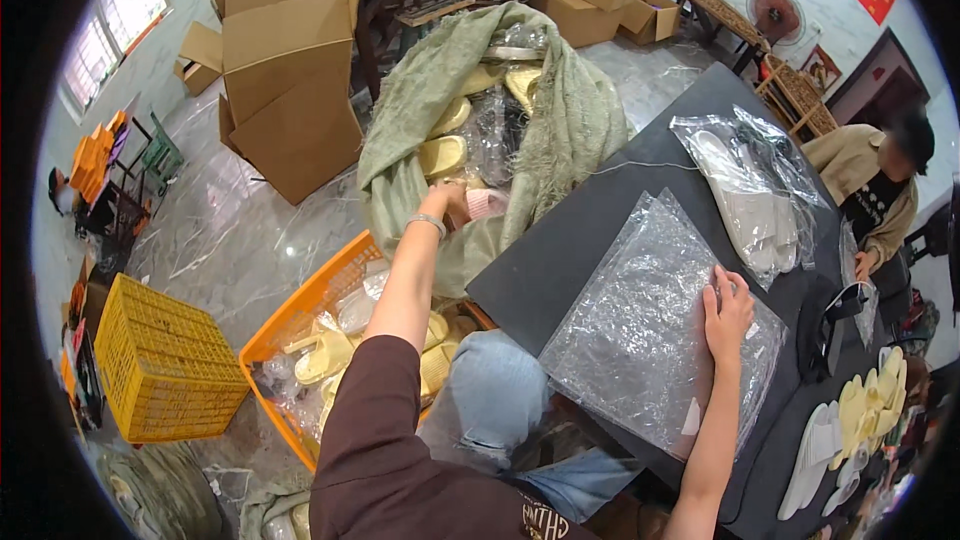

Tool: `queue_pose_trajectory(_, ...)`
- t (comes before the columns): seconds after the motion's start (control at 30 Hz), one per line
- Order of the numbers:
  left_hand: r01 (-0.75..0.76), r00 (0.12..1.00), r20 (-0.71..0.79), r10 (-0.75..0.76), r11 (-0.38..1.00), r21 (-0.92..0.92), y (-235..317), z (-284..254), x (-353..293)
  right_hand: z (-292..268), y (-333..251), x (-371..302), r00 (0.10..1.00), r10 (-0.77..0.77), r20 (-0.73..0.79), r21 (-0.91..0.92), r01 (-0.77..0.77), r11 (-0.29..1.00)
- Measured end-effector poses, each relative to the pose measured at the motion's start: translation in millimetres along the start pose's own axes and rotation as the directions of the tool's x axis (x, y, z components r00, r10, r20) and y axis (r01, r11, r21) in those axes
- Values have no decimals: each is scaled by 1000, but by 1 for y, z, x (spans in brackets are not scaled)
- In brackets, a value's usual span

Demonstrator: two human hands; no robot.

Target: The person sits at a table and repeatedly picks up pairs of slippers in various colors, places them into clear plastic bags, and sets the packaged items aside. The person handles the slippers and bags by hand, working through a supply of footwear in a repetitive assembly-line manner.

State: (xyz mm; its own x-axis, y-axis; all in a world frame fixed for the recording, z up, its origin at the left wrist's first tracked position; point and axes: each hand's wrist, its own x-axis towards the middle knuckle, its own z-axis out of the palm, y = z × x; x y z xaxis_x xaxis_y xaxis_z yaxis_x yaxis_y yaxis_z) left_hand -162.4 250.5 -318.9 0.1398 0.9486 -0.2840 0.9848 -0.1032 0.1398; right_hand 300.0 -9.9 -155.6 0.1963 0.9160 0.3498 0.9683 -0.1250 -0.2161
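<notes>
My left hand (pixel 453 204) reaches into the mouth of a large green woven sack (pixel 395 130). It is beside a pink slipper (pixel 487 203), and its fingers are mostly hidden, so I cannot tell whether they grip anything. Yellow slippers (pixel 443 155) and clear plastic wrapping lie around it in the sack. My right hand (pixel 729 312) is open, its fingers spread over a stack of clear plastic bags (pixel 630 300) on the black table (pixel 545 255). Past that hand lie white slippers (pixel 735 195) in clear plastic.
An orange crate (pixel 318 290) of yellow slippers stands by my left arm. Farther left is a yellow crate (pixel 165 360); cardboard boxes (pixel 290 70) stand behind. Pale yellow slippers (pixel 870 405) and white slippers (pixel 812 455) lie on the table's right, near a co-worker's hand (pixel 865 263) at clear plastic.
</notes>
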Motion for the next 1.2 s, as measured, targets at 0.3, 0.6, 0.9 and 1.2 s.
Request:
queue_pose_trajectory(0.3, -309, 951, -159, 267, 865, -394, -26, -74, -51, 1, 1, 0, 1000, -3, -29, 19, 3, 1000)
queue_pose_trajectory(0.6, -515, 631, -764, 137, 810, -281, 5, -258, -138, 3, 3, -3, 997, 2, -76, 58, 2, 998)
queue_pose_trajectory(0.9, -573, 792, -591, 151, -149, -806, 146, -330, -232, 14, 18, -1, 984, 29, -178, 114, -9, 993)
queue_pose_trajectory(1.2, -46, 862, -367, 349, -668, -743, 325, -197, -208, 7, 34, 19, 829, 544, 128, 992, -120, -50)
